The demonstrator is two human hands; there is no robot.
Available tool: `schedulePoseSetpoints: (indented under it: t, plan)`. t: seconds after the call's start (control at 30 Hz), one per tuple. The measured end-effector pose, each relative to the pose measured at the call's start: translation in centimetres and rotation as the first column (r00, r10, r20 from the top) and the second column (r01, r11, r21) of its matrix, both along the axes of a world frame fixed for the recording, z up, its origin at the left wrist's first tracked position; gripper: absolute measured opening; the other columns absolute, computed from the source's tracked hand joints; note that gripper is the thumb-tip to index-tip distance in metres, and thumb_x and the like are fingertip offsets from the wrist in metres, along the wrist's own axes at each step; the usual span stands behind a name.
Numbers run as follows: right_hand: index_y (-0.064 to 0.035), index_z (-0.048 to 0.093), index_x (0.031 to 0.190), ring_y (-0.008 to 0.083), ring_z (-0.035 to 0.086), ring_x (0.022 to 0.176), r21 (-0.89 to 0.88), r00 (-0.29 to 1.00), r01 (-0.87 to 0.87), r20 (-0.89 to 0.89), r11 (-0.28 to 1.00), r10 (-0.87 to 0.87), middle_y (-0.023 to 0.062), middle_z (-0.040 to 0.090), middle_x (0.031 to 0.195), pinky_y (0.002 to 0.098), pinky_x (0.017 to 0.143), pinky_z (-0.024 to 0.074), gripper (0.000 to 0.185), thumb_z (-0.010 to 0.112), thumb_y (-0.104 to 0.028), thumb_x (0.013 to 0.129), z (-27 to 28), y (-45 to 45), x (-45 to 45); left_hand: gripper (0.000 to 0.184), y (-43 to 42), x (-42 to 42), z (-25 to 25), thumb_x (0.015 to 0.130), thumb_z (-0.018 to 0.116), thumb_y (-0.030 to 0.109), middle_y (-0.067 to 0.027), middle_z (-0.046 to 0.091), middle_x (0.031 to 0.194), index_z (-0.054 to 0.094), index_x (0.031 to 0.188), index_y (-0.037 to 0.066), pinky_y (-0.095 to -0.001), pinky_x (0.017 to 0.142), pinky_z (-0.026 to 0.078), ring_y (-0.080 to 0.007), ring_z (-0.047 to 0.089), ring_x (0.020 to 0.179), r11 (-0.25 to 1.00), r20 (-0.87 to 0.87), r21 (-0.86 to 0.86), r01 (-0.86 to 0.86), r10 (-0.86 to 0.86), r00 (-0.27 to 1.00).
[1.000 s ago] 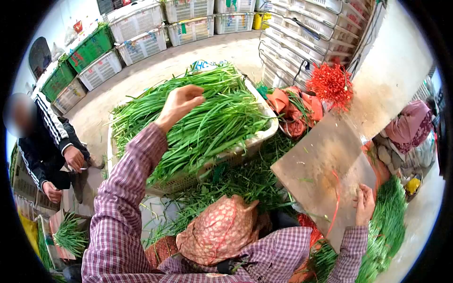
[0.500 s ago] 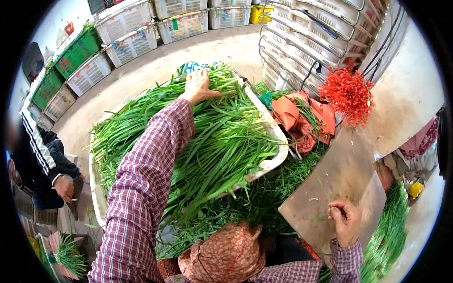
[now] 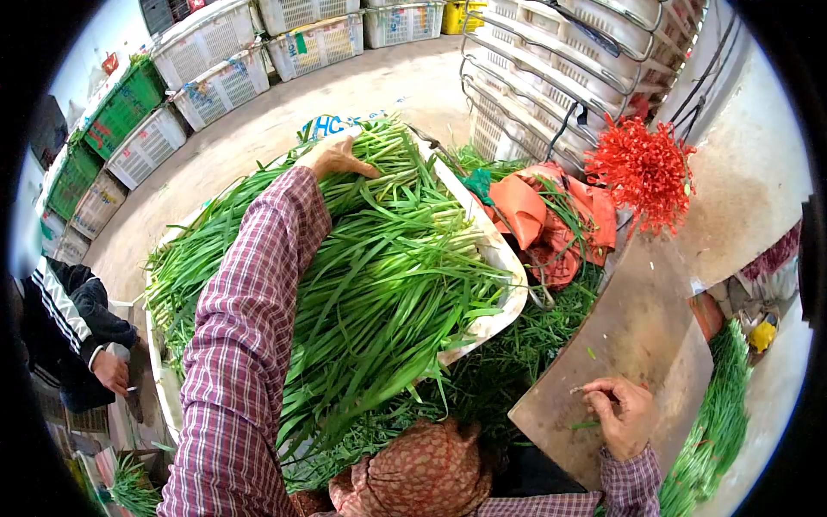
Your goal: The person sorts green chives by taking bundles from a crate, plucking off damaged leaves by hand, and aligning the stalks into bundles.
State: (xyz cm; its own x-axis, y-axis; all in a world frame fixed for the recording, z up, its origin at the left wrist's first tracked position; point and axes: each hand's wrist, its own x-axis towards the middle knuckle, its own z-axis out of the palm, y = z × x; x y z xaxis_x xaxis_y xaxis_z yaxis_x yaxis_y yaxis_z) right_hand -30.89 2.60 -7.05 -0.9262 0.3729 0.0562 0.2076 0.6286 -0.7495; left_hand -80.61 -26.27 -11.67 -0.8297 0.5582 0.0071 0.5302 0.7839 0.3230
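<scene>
Long green garlic chives (image 3: 388, 284) lie heaped in a white plastic crate (image 3: 504, 314). My left hand (image 3: 334, 158) is at the far side of the heap, curled over a bunch of chives. Its thumb points right and the other fingertips are sunk among the leaves. Above a worn brown board (image 3: 637, 345), my right hand (image 3: 622, 418) is closed in a pinch, with a tiny pale bit at its fingertips that is too small to name. Short green scraps lie on the board near it.
A bunch of thin red strands (image 3: 639, 175) hangs above the board, beside orange-red cloth or plastic (image 3: 551, 224). Stacked white crates (image 3: 551, 77) stand behind. Loose greens (image 3: 525, 353) lie below the crate, more chives (image 3: 711, 422) at right. Another person's hand (image 3: 110, 372) is at left.
My left hand has shifted left and slightly down, its fingers now curling into the chives instead of lying on them. My right hand's thumb and forefinger have extended leftward in a pinch.
</scene>
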Motion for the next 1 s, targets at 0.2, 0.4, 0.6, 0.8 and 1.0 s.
schedulePoseSetpoints:
  t: [0.2, 0.4, 0.6, 0.8, 1.0]
  plan:
    - [0.0023, 0.067, 0.085, 0.0148, 0.062, 0.064, -0.028, 0.999, -0.034, -0.007, 0.999, 0.034, 0.0102, 0.066, 0.075, 0.0259, 0.059, 0.0496, 0.009, 0.062, -0.004, 0.082, -0.4, -0.1, -0.7, 0.082, -0.6, -2.3, -2.0, 0.054, 0.08, 0.053, -0.0206, 0.065, 0.093, 0.059, 0.109, -0.005, -0.0387, 0.073, 0.048, -0.0302, 0.062, 0.084, 0.999, 0.001, -0.05, -0.014, 0.014, 1.0]
    - [0.0021, 0.067, 0.086, 0.0155, 0.062, 0.063, -0.018, 0.999, -0.042, 0.018, 0.999, 0.042, 0.0106, 0.065, 0.075, 0.0268, 0.059, 0.0491, 0.008, 0.062, -0.004, 0.082, -1.3, -0.2, -1.3, 0.083, -0.8, -0.1, -2.8, 0.058, 0.076, 0.044, -0.0223, 0.061, 0.11, 0.053, 0.123, -0.003, -0.0394, 0.088, 0.048, -0.0325, 0.059, 0.104, 0.996, -0.187, 0.093, -0.016, 0.033, 0.982]
    - [0.0007, 0.066, 0.086, 0.0169, 0.063, 0.065, 0.033, 0.996, -0.079, 0.042, 0.996, 0.078, 0.0103, 0.064, 0.074, 0.0279, 0.058, 0.0492, 0.007, 0.063, -0.004, 0.082, 0.4, -0.6, -2.3, 0.063, -1.9, 5.5, -2.8, 0.061, 0.079, 0.028, -0.0175, 0.064, 0.102, 0.058, 0.115, 0.001, -0.0384, 0.085, 0.049, -0.0304, 0.062, 0.094, 0.955, -0.45, 0.296, 0.001, 0.138, 0.882]
    - [-0.0011, 0.063, 0.102, 0.0184, 0.066, 0.079, 0.086, 0.968, -0.193, -0.147, 0.977, 0.204, 0.0117, 0.066, 0.088, 0.0302, 0.071, 0.0535, 0.022, 0.066, -0.003, 0.081, 1.1, -1.4, -7.9, 0.055, -3.4, 7.9, -0.5, 0.062, 0.078, 0.021, -0.0133, 0.067, 0.095, 0.062, 0.111, 0.002, -0.0328, 0.08, 0.051, -0.0235, 0.065, 0.085, 0.84, -0.236, 0.541, -0.05, 0.209, 0.949]
    - [0.0061, 0.037, 0.136, 0.0292, 0.052, 0.121, -0.047, 0.891, -0.402, -0.252, 0.914, 0.379, 0.0236, 0.053, 0.129, 0.0371, 0.103, 0.0396, 0.079, 0.073, -0.033, 0.078, -0.2, -4.0, -22.0, 0.052, -4.4, 9.0, 0.8, 0.064, 0.075, 0.013, -0.01, 0.069, 0.094, 0.062, 0.111, -0.002, -0.0278, 0.08, 0.05, -0.0144, 0.063, 0.082, 0.699, -0.077, 0.713, -0.054, 0.156, 0.985]
